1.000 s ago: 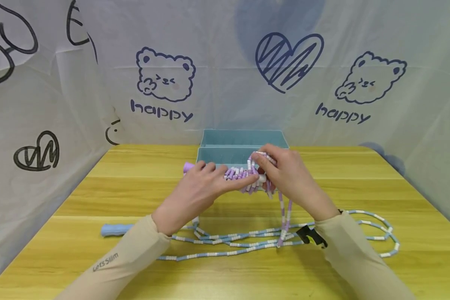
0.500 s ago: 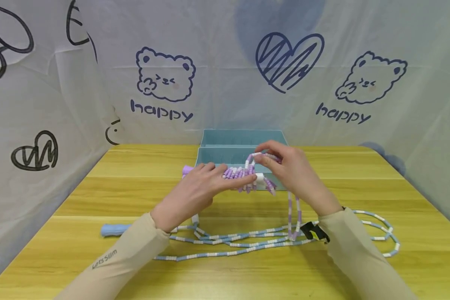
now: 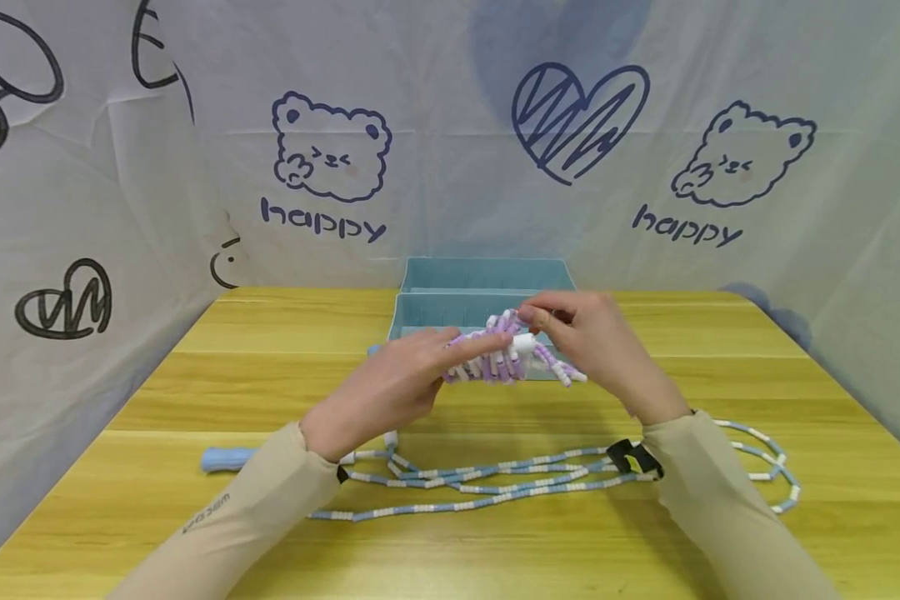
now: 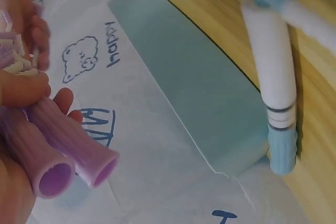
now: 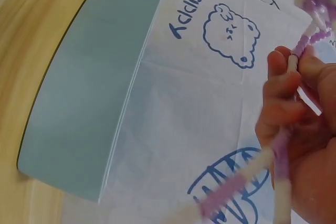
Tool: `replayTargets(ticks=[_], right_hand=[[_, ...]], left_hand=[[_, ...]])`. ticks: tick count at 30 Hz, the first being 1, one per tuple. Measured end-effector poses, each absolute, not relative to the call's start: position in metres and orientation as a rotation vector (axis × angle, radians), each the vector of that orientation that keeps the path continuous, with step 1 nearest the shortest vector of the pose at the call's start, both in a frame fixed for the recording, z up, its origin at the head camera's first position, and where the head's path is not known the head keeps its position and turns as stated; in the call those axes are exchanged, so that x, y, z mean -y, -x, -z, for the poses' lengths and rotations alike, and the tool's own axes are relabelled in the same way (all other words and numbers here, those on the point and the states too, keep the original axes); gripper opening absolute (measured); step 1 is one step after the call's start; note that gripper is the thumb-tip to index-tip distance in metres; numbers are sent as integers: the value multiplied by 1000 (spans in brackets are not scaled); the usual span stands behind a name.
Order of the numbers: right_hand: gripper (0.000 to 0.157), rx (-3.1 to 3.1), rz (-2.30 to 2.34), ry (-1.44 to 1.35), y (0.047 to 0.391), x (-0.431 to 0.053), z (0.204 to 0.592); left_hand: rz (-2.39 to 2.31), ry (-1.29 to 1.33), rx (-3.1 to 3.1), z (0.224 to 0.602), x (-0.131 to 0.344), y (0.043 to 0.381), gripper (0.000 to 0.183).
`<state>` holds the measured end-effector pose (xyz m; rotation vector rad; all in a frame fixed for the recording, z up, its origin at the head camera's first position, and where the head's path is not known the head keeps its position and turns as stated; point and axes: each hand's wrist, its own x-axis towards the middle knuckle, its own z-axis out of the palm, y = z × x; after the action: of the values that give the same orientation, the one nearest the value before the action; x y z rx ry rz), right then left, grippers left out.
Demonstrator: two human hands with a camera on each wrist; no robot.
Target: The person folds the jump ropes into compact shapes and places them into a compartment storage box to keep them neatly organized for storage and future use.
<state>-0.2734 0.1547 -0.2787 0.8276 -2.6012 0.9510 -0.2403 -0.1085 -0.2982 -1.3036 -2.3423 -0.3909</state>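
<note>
My left hand (image 3: pixel 390 375) grips the two purple handles (image 4: pixel 73 137) of a beaded jump rope (image 3: pixel 495 358), side by side, their hollow ends poking out in the left wrist view. Purple and white beads lie in tight coils around the handles, just beyond my extended index finger. A white handle end (image 3: pixel 524 343) sticks out at the right of the coils. Close by on the right, my right hand (image 3: pixel 596 346) pinches a strand of the same rope between thumb and fingers. In the right wrist view, beaded strands (image 5: pixel 223 195) trail past the curled fingers, partly blurred.
A blue and white beaded jump rope (image 3: pixel 495 500) stretches across the wooden table (image 3: pixel 450 558) in long loops. One blue handle (image 3: pixel 225 459) lies at the left; another blue and white handle (image 4: pixel 270 56) shows in the left wrist view. Behind my hands stands an open teal box (image 3: pixel 450 310).
The purple loop that hung below my right hand no longer hangs there in the head view. More coils sit around the handles, and the left hand has turned, hiding the purple handle ends.
</note>
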Motion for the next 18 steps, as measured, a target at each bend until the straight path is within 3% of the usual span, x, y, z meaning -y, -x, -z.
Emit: replayTargets(ticks=[5,10,18], right_hand=[[29,2638,-981,-1017,276,-153,284],[16,2851,-1082,-1011,273,-145,288],[34,3017,-1008,-1068,269,-135,285]], left_hand=[[661,1218,2417,296,106,239,95],[759,1100,2452,295,108,240,99],[726,930,2472,298,111,243,100]])
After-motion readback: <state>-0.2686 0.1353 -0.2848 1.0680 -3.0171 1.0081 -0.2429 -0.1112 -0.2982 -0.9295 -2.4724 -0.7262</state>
